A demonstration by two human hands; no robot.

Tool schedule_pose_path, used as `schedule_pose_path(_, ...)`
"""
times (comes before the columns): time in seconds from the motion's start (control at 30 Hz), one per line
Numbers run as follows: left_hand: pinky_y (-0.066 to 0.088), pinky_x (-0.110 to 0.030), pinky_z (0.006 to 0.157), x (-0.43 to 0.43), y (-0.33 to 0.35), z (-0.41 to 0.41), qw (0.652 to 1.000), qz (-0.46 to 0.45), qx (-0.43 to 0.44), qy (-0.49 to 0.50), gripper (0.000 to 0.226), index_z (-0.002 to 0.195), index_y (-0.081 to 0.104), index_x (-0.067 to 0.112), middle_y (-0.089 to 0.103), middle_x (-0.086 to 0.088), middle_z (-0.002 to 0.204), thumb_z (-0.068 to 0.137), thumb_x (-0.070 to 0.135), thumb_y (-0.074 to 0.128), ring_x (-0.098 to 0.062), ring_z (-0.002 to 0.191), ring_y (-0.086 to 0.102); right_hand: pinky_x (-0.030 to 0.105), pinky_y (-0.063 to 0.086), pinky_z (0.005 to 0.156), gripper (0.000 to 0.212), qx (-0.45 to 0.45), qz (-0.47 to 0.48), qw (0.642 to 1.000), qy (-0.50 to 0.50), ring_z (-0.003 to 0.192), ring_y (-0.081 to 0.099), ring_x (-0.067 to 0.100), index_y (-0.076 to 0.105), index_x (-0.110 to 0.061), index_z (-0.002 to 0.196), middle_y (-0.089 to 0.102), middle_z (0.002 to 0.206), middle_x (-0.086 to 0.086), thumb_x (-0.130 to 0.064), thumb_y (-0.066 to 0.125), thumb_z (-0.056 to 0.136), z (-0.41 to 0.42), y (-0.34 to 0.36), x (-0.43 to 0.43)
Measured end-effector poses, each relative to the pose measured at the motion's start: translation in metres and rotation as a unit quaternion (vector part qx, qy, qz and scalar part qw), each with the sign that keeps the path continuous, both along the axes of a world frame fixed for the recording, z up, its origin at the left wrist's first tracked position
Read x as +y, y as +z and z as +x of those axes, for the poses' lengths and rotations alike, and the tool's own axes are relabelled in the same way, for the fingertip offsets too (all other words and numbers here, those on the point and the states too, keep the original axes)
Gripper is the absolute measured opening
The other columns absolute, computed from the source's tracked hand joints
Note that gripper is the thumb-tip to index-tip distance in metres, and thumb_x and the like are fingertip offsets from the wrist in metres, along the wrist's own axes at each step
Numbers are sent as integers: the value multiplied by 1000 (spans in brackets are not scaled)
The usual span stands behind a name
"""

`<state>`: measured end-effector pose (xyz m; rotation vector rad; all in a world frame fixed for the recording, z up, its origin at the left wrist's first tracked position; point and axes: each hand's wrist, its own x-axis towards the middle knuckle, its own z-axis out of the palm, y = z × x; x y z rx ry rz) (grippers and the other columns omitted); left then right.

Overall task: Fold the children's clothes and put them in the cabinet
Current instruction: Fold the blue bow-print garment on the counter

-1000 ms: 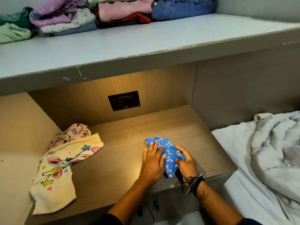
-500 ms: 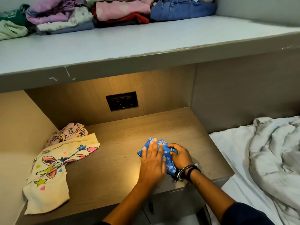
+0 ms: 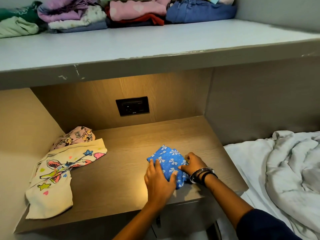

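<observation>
A person leans over a light wooden table (image 3: 121,170) set in a lit recess beside a bed. Only the forearms and hands show, reaching in from the bottom of the scene.

Near the table's front right lies a small blue garment (image 3: 170,161), bright blue with white bows and partly folded into a compact bundle. The left hand (image 3: 158,181) lies flat on the garment's left side, fingers straight and spread, pressing the cloth down onto the wood. The right hand (image 3: 193,164) is at the garment's right edge with its fingers curled, gripping a fold of the fabric. Several bracelets (image 3: 200,174), silver and black, circle the right wrist, and a dark sleeve (image 3: 265,226) covers the upper forearm.

On the table's left side, well apart from the hands, a cream garment (image 3: 52,179) printed with a cartoon figure, stars and hearts lies unfolded, its lower end reaching the front edge. Just behind it, touching it, sits a bunched pink garment (image 3: 76,135) with cartoon prints.

A black outlet panel (image 3: 132,106) is set in the wooden back wall of the recess. Above, a pale grey shelf (image 3: 155,44) carries a row of folded clothes (image 3: 135,13) at its back in green, lilac, pink, red and blue.

To the right, a crumpled white blanket (image 3: 290,170) lies on the bed.
</observation>
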<state>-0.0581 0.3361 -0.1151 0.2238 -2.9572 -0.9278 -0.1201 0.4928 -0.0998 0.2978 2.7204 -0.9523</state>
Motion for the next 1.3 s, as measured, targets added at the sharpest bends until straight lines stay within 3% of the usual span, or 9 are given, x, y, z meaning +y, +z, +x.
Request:
schedule_pose_path(0.1, 47, -42, 97, 6, 16, -8, 947, 227, -113, 196, 65, 129, 42, 10, 53, -12, 132, 82, 46, 68, -31, 119, 54, 28, 40, 59, 35, -64, -83, 994, -29, 60, 50, 18, 49, -19, 56, 51, 60, 1, -16, 82, 67, -1, 4, -6)
schedule_pose_path(0.23, 60, -44, 78, 15, 28, -25, 865, 438, -167, 180, 20, 96, 64, 2, 72, -23, 101, 78, 7, 68, -32, 82, 71, 16, 38, 44, 36, -54, -197, 976, -79, 44, 50, 14, 54, -15, 40, 52, 40, -9, -2, 69, 70, 11, 8, -13)
schedule_pose_path(0.47, 60, -37, 61, 71, 43, -32, 774, 601, -186, 73, 22, 107, 60, 6, 73, -16, 102, 87, 1, 65, -30, 79, 73, 20, 50, 47, 16, 78, -338, 917, -197, 50, 63, 8, 63, -14, 74, 68, 69, 4, 2, 64, 79, 37, 24, 47)
schedule_pose_path(0.6, 56, -41, 86, 119, 30, -27, 864, 479, -152, 39, 49, 124, 43, 9, 61, -15, 126, 83, 0, 69, -31, 109, 64, 23, 51, 58, 17, 86, -219, 951, -200, 69, 68, 13, 60, -21, 81, 71, 91, 7, -6, 67, 77, 52, 17, 96)
schedule_pose_path(0.7, 39, -41, 110, 132, 14, -17, 987, 145, -19, -65, 81, 149, 22, 10, 35, -12, 150, 85, 21, 69, -30, 137, 37, 32, 48, 74, 29, 88, -12, 982, -169, 95, 61, 32, 57, -16, 102, 63, 105, 13, -20, 66, 74, 67, 7, 115)
schedule_pose_path(0.83, 13, -49, 118, 125, 0, -17, 958, -142, 77, -236, 58, 150, 29, 21, 18, -8, 162, 96, 34, 46, -28, 149, 13, 48, 41, 100, 52, 181, 181, 966, -36, 128, 45, 33, 45, -20, 135, 45, 144, 11, -41, 54, 88, 75, 1, 107)
schedule_pose_path(0.97, 3, -45, 120, 101, -6, -23, 933, -150, -20, -326, 54, 154, 12, 20, 10, -2, 164, 103, 31, 28, -20, 150, 4, 44, 19, 117, 61, 72, 225, 969, 77, 146, 21, 20, 26, -22, 149, 27, 158, 1, -53, 24, 97, 81, -14, 85)
schedule_pose_path(1.07, 4, -49, 119, 83, -1, -21, 928, -150, -17, -340, 59, 154, 12, 15, 11, -6, 163, 101, 26, 36, -25, 150, 6, 54, 34, 107, 76, 127, 234, 961, 69, 134, 44, 33, 46, -10, 139, 48, 145, 14, -54, 19, 84, 85, -20, 86)
schedule_pose_path(1.3, 3, -45, 119, -70, 17, -14, 984, -47, 76, -156, 53, 147, 32, 20, 27, -7, 158, 95, 30, 43, -23, 147, 17, 59, 33, 104, 74, 120, 320, 934, 109, 130, 41, 34, 54, -25, 128, 48, 140, 14, -71, 20, 82, 51, 11, 50)
